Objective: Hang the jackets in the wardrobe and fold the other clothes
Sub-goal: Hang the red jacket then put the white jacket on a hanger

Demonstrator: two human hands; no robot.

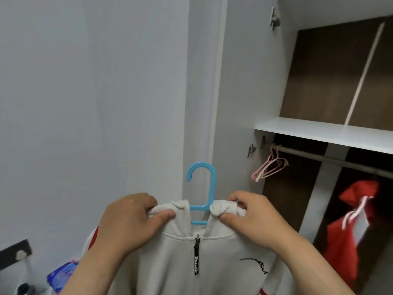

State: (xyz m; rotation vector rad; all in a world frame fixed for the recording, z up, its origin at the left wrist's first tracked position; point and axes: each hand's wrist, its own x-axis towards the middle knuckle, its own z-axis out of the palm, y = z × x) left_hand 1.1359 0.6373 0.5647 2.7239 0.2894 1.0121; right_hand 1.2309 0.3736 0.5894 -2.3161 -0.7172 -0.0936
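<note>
Left hand (127,222) and right hand (253,220) each pinch bunched collar cloth of the white jacket (223,262), held up on a blue hanger (209,188) with its hook free. Behind is a grey wall (95,92). To the right is the open wardrobe (319,71) (dark brown inside): a white shelf (329,133), and a rail (340,159) carrying pink hangers (269,167) and a red garment (344,241).

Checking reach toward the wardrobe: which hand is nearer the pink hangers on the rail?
Right. The right hand grips the jacket collar below and left of the pink hangers; the left hand grips it further left, beyond the blue hanger.
</note>
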